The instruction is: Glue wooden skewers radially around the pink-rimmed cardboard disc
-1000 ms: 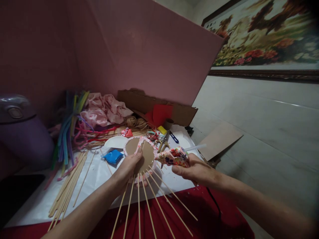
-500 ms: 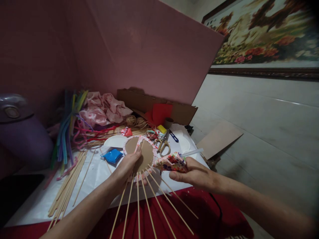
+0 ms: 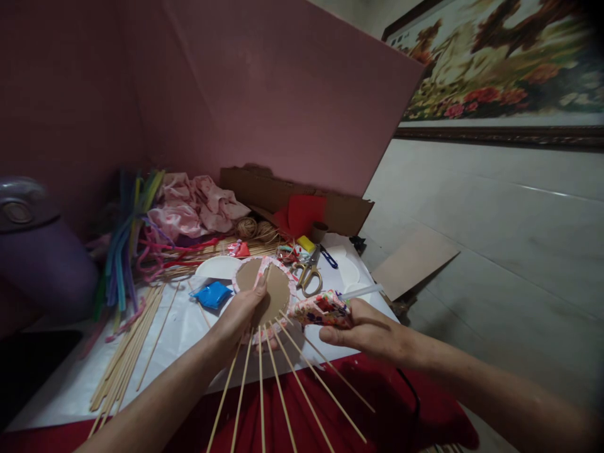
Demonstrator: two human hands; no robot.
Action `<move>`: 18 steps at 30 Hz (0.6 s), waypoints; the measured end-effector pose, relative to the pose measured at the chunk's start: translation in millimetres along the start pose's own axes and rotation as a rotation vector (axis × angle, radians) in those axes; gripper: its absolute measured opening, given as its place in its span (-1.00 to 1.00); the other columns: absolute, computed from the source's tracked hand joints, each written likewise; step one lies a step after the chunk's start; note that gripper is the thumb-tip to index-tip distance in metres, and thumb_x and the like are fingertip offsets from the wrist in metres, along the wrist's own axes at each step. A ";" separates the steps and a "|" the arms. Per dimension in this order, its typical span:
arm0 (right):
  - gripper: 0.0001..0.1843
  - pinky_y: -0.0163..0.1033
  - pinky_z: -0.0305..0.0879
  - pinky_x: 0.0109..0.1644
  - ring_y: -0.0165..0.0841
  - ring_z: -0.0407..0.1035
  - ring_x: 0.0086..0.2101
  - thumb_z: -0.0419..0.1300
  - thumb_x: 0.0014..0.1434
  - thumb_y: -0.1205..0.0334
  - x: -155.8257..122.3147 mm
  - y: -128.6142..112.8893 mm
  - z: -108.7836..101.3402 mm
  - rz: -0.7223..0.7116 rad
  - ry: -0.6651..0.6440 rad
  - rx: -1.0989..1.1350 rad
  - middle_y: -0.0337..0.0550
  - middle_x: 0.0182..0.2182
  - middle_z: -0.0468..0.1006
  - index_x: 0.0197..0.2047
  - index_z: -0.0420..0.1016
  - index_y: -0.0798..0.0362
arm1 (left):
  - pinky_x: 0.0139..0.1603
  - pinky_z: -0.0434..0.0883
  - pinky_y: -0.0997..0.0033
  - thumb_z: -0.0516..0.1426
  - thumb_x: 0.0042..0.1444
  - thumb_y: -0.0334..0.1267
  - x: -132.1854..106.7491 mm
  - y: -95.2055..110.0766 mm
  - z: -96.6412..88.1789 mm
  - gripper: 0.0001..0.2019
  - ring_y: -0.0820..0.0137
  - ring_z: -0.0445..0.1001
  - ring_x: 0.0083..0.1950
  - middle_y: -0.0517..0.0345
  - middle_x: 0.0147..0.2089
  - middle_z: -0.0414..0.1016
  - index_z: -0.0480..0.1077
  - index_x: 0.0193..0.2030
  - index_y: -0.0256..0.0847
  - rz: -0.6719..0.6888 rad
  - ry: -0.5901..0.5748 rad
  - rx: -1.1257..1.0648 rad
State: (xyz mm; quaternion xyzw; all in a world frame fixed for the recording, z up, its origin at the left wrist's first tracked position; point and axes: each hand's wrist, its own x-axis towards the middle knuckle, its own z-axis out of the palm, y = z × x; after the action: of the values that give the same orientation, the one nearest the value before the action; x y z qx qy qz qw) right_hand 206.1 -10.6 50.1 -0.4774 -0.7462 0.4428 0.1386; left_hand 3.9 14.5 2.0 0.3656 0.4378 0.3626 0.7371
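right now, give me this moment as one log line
left hand: holding cardboard disc; right hand: holding glue gun; sticks: fanned from disc

Plain brown across the cardboard disc, and there's pink and white patterning its fabric trim! Pale straw for the thin sticks, then a burst of red and purple flowers all over the glue gun, its glue stick cloudy white. Vivid blue on the packet, gold on the scissors' handles, yellow on the block, deep red on the cloth.
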 end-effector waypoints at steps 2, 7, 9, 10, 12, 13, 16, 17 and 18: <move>-0.66 -0.33 0.09 -0.40 -0.44 0.11 -0.51 0.10 -0.04 -0.03 -0.2 -0.1 0.3 -0.009 0.002 -0.010 -0.29 -0.62 0.23 -0.44 0.35 0.13 | -0.72 0.32 0.39 0.06 -0.14 0.05 0.3 -0.6 -0.3 -0.51 0.36 0.37 -0.66 0.00 -0.50 0.46 0.34 -0.16 -0.29 -0.003 -0.001 0.001; -0.66 -0.32 0.09 -0.42 -0.44 0.11 -0.53 0.08 -0.02 -0.03 -0.4 0.1 0.7 -0.021 0.010 -0.026 -0.29 -0.64 0.19 -0.45 0.36 0.13 | -0.72 0.32 0.41 0.06 -0.16 0.05 -0.5 -3.2 1.8 -0.52 0.38 0.36 -0.66 0.05 -0.54 0.45 0.35 -0.17 -0.27 0.026 0.037 -0.004; -0.66 -0.32 0.09 -0.42 -0.44 0.11 -0.53 0.08 -0.02 -0.02 -0.5 -0.3 0.1 -0.029 0.020 -0.035 -0.29 -0.65 0.19 -0.45 0.36 0.13 | -0.72 0.32 0.41 0.05 -0.14 0.05 -2.2 -3.9 4.0 -0.53 0.40 0.34 -0.70 0.09 -0.58 0.43 0.35 -0.18 -0.28 0.062 0.044 -0.007; -0.66 -0.32 0.09 -0.42 -0.43 0.11 -0.53 0.08 -0.02 -0.02 -0.4 -0.4 -0.2 -0.034 0.025 -0.039 -0.29 -0.65 0.19 -0.45 0.36 0.13 | -0.73 0.32 0.42 0.05 -0.14 0.05 -3.4 -4.0 5.2 -0.53 0.41 0.33 -0.70 0.09 -0.59 0.42 0.35 -0.19 -0.28 0.080 0.047 -0.011; -0.66 -0.31 0.10 -0.41 -0.43 0.12 -0.52 0.08 -0.02 -0.03 -0.2 -0.2 -1.1 -0.038 0.034 -0.048 -0.29 -0.64 0.20 -0.44 0.36 0.12 | -0.75 0.30 0.44 0.05 -0.13 0.04 -5.7 -3.8 7.5 -0.54 0.42 0.32 -0.71 0.09 -0.60 0.42 0.35 -0.20 -0.30 0.092 0.046 -0.007; -0.66 -0.31 0.10 -0.41 -0.42 0.12 -0.52 0.07 -0.02 -0.03 0.0 0.1 -1.5 -0.037 0.037 -0.053 -0.29 -0.64 0.21 -0.45 0.37 0.12 | -0.76 0.29 0.45 0.04 -0.12 0.03 -6.7 -3.4 8.3 -0.54 0.42 0.32 -0.72 0.08 -0.60 0.42 0.35 -0.20 -0.31 0.097 0.045 -0.004; -0.65 -0.32 0.09 -0.42 -0.43 0.12 -0.53 0.08 -0.03 -0.04 0.4 2.3 -2.7 -0.028 0.044 -0.071 -0.29 -0.64 0.21 -0.47 0.36 0.12 | -0.76 0.29 0.46 0.04 -0.11 0.02 -7.7 -1.8 9.0 -0.55 0.43 0.33 -0.70 0.06 -0.57 0.43 0.34 -0.18 -0.30 0.092 0.046 0.000; -0.65 -0.32 0.09 -0.42 -0.43 0.12 -0.53 0.08 -0.03 -0.04 0.4 3.1 -3.0 -0.021 0.045 -0.078 -0.29 -0.65 0.21 -0.47 0.36 0.12 | -0.75 0.30 0.46 0.05 -0.12 0.02 -7.3 -1.3 8.5 -0.55 0.43 0.33 -0.70 0.06 -0.56 0.44 0.34 -0.18 -0.30 0.082 0.047 0.002; -0.65 -0.32 0.09 -0.43 -0.44 0.11 -0.54 0.08 -0.03 -0.04 0.5 3.9 -3.3 -0.013 0.048 -0.083 -0.29 -0.65 0.21 -0.48 0.36 0.12 | -0.74 0.31 0.45 0.05 -0.12 0.02 -6.6 -0.8 7.7 -0.55 0.42 0.34 -0.69 0.05 -0.55 0.44 0.34 -0.18 -0.29 0.067 0.046 0.006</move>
State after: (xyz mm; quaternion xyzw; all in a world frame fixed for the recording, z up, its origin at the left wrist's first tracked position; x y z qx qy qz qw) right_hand 210.2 -7.9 48.8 -0.4883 -0.7635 0.3990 0.1398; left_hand 8.8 6.8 6.5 0.3739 0.4433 0.3939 0.7131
